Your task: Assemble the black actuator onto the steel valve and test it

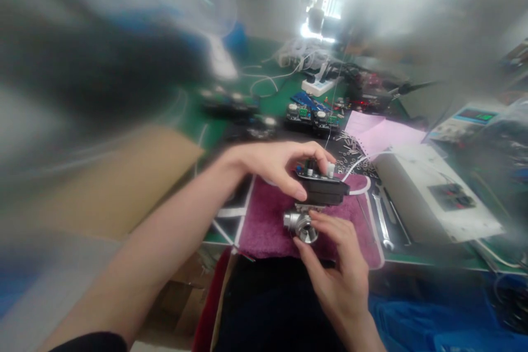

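My left hand [289,168] grips a black actuator housing [325,191] from its left side, thumb in front and fingers over the top. White parts and a circuit board show on the housing's upper face, and a white cable leaves its right end. Directly below it is a silver metal ball valve [297,223] with a threaded opening facing me. My right hand [336,253] holds this valve between thumb and fingers from the right. A metal bracket shows between housing and valve; whether they are fastened together I cannot tell. Both are over a purple towel [264,225].
Wrenches [383,220] lie right of the towel, beside a grey-white box [437,192]. Behind are loose screws [350,146], pink paper [383,132], several open circuit modules [299,113] and a power strip [318,85]. A cardboard box [160,176] stands at left.
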{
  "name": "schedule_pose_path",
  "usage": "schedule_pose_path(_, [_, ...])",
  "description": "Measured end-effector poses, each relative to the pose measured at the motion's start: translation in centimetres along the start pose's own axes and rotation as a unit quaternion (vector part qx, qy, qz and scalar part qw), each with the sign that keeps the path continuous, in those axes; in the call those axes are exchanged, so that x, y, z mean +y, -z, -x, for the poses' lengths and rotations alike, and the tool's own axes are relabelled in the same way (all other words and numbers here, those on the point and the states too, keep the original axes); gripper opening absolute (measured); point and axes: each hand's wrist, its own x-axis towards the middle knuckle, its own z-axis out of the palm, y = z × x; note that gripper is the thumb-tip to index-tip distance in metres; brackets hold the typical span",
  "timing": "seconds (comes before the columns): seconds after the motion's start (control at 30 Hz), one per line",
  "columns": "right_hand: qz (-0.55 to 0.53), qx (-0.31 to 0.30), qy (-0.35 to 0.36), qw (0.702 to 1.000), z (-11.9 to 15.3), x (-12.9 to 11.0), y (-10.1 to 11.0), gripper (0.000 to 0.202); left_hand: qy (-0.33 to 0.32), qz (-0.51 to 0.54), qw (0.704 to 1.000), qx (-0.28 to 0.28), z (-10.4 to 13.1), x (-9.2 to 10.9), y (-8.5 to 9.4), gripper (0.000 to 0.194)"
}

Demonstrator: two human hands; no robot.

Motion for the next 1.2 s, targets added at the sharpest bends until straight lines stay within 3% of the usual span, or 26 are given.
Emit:
schedule_pose_path(0.37, [-0.006,-0.009,-0.107,0.994,-1.2,0.3,-0.3,0.046,0.094,0.015,0.995,0.022,0.2,-1.3,0.5,0.055])
schedule_pose_path(0.97, [-0.016,-0.015,-0.122,0.992,-1.0,0.7,-0.2,0.049,0.094,0.009,0.995,0.032,0.2,-1.5,0.5,0.053])
schedule_pose_path(1.2, [-0.032,-0.019,-0.157,0.987,-1.1,0.6,0.2,0.048,0.114,0.000,0.993,0.042,0.1,-1.0,0.0,0.050])
